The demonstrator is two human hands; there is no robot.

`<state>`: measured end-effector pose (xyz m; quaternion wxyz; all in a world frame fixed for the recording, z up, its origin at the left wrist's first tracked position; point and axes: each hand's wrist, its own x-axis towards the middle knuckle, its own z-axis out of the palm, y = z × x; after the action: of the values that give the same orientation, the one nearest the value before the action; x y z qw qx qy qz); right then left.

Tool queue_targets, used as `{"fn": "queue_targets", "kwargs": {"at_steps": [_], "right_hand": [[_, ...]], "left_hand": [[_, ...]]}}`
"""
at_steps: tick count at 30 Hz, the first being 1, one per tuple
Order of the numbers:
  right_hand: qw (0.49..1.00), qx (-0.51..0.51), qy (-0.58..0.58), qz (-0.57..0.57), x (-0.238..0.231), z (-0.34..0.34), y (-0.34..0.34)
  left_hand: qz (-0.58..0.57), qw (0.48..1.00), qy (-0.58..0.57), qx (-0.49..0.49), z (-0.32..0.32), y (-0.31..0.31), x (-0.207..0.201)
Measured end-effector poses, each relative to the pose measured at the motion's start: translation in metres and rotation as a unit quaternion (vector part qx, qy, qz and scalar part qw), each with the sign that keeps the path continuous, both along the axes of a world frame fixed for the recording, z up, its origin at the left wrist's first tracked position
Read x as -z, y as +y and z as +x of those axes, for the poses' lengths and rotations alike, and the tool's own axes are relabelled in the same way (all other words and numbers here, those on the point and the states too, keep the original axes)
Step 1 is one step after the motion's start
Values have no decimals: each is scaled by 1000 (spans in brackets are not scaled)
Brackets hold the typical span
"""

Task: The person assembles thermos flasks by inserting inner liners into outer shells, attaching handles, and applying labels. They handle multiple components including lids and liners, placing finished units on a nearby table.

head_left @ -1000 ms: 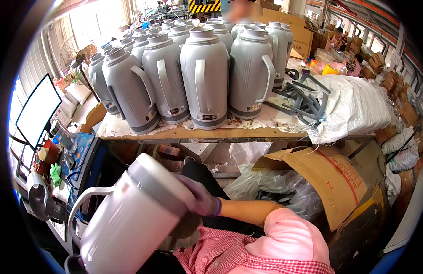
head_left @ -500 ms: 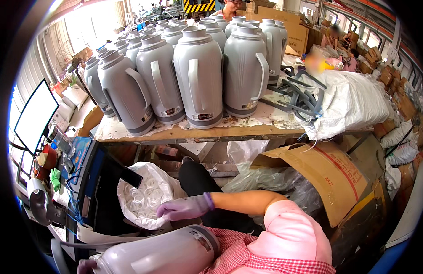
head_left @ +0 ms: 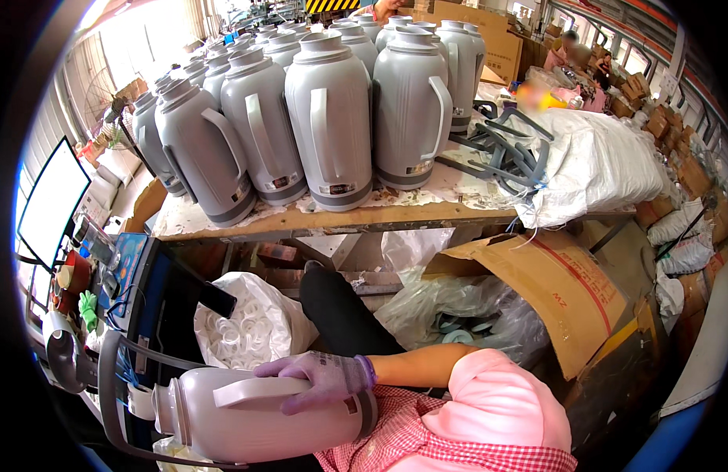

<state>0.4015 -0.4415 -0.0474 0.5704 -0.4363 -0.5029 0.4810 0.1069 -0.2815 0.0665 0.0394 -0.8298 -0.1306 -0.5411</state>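
A grey thermos flask (head_left: 281,429) lies on its side across my lap, its open neck pointing left. My right hand (head_left: 324,381), in a purple glove, grips the flask at the lower end of its side handle (head_left: 254,391), fingers over the handle and thumb on the body. A dark grey carrying handle (head_left: 108,393) loops around the neck end. My left hand does not show. Just beyond the flask stands a white sack (head_left: 289,315) full of clear plastic rings (head_left: 242,334).
Several upright grey flasks (head_left: 328,118) crowd the worktable (head_left: 427,216). Loose grey handles (head_left: 509,153) lie beside a white woven sack (head_left: 600,161). Below are an open cardboard box (head_left: 552,291) and clear plastic bags (head_left: 411,311). A screen (head_left: 55,204) stands left; other people are behind.
My right hand has moved from beside the sack of rings onto the flask's handle. The flask has turned so its handle faces up, and the carrying handle has risen. My left hand has left view.
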Motion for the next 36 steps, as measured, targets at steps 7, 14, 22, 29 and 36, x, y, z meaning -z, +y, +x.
{"fn": "queue_targets", "kwargs": {"at_steps": [7, 14, 22, 29, 36], "right_hand": [[966, 208, 38, 146, -27, 25, -36], [799, 563, 26, 208, -41, 69, -89], [543, 802, -110, 222, -28, 169, -170], [374, 719, -578, 97, 59, 232, -116], [326, 728, -582, 156, 57, 264, -95]], "left_hand": [[-198, 977, -38, -66, 41, -8, 63], [-649, 620, 48, 439, 111, -101, 89], [-560, 774, -138, 261, 74, -6, 116], [-553, 792, -112, 232, 67, -4, 111], [-491, 838, -147, 186, 7, 31, 161]]}}
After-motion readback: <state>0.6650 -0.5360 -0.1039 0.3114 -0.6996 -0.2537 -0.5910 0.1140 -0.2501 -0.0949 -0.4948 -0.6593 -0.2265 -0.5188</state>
